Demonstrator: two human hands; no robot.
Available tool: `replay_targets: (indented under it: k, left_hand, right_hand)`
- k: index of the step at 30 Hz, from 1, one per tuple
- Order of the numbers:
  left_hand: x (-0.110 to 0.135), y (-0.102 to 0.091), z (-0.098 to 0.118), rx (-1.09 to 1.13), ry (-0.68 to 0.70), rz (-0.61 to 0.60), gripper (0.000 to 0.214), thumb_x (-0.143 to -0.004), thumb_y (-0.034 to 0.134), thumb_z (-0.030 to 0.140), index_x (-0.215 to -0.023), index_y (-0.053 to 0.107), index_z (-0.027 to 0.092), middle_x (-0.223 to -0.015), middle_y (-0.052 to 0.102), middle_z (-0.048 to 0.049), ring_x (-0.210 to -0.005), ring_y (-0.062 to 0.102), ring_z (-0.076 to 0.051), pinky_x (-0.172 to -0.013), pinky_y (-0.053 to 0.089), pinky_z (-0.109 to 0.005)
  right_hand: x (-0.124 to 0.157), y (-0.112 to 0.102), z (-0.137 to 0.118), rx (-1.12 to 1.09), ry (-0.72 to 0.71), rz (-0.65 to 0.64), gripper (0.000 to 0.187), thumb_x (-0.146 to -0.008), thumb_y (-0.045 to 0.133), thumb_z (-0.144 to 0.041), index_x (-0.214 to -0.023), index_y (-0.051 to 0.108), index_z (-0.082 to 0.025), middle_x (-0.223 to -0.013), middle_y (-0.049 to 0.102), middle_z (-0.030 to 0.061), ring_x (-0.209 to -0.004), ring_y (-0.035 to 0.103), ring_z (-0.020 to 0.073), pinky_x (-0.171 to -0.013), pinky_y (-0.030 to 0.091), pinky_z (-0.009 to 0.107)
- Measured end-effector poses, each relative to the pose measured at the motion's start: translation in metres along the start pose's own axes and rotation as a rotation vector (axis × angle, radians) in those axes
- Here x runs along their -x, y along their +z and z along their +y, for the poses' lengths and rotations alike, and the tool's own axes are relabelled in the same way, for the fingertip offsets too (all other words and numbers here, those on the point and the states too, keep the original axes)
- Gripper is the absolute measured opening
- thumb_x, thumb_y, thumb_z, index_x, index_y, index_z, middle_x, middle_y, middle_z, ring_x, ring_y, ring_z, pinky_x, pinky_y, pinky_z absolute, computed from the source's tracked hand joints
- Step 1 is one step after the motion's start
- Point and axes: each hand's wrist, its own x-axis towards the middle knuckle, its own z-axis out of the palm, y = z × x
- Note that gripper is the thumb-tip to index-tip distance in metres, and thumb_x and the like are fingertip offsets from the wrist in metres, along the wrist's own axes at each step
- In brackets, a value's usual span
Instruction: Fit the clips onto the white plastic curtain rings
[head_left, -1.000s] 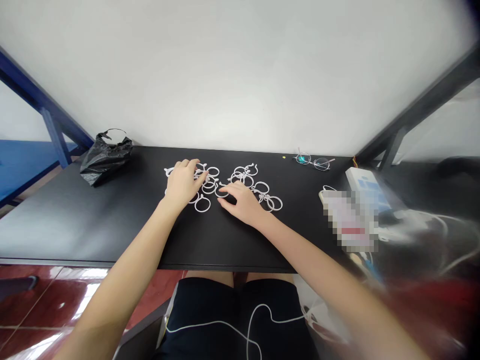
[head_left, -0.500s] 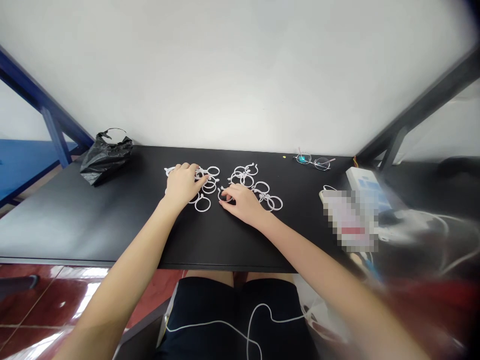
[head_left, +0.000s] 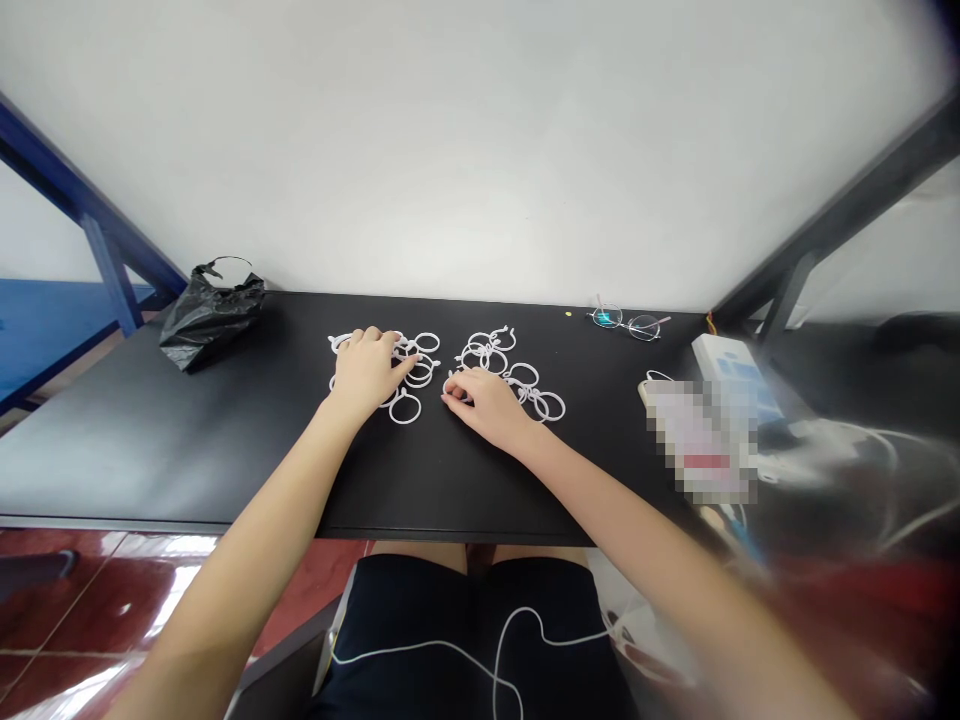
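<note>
Two loose clusters of white curtain rings with small eyelets lie on the black table (head_left: 450, 490). My left hand (head_left: 364, 368) rests palm down over the left cluster, fingers spread, covering part of it. One ring (head_left: 405, 422) lies just right of that wrist. On the other side, my right hand (head_left: 489, 403) has its thumb and fingers closed on a curtain ring (head_left: 445, 386), mostly hidden beneath them. Behind and beside this hand lie the other rings of the right cluster, among them a ring (head_left: 563, 406) near the wrist.
A black plastic bag (head_left: 214, 315) stands at the back left. Eyeglasses (head_left: 645, 327) lie near the wall at the back right. A blurred-out phone-like object (head_left: 701, 440) and a white box (head_left: 731, 365) are on the right. A white cable (head_left: 420, 645) crosses my lap.
My right hand has drawn the curtain ring slightly right, toward the right cluster, and its fingers have closed more over it. My left hand has hardly moved.
</note>
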Motion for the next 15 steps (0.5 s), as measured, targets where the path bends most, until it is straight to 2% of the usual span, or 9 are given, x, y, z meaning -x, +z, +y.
replay_targets:
  k: [8, 12, 15]
  left_hand:
    - [-0.001, -0.005, -0.001, 0.124, -0.007, 0.04, 0.037, -0.088, 0.055, 0.043, -0.111, 0.067, 0.016, -0.108, 0.065, -0.0154, -0.105, 0.056, -0.034, -0.09, 0.044, -0.046]
    - [-0.002, -0.005, 0.005, 0.369, 0.117, 0.096, 0.032, -0.089, 0.054, 0.04, -0.107, 0.066, 0.017, -0.108, 0.067, -0.0116, -0.102, 0.058, -0.029, -0.094, 0.044, -0.044]
    - [0.0, -0.007, 0.015, 0.558, 0.223, 0.079, 0.027, -0.09, 0.054, 0.038, -0.104, 0.066, 0.018, -0.106, 0.067, -0.0093, -0.103, 0.06, -0.026, -0.095, 0.045, -0.041]
  right_hand:
    - [0.001, 0.003, 0.002, -0.073, 0.038, 0.104, 0.007, -0.087, 0.059, -0.014, -0.089, 0.064, -0.019, -0.078, 0.066, 0.001, -0.065, 0.055, 0.0127, -0.068, 0.045, 0.027]
    - [0.002, 0.004, 0.0, -0.108, 0.01, 0.201, 0.012, -0.09, 0.054, -0.017, -0.091, 0.065, -0.021, -0.083, 0.066, 0.0028, -0.067, 0.058, 0.0136, -0.066, 0.048, 0.027]
    - [0.002, 0.004, -0.001, -0.144, -0.025, 0.272, 0.014, -0.092, 0.051, -0.02, -0.093, 0.065, -0.022, -0.088, 0.066, 0.0045, -0.071, 0.061, 0.0148, -0.069, 0.052, 0.028]
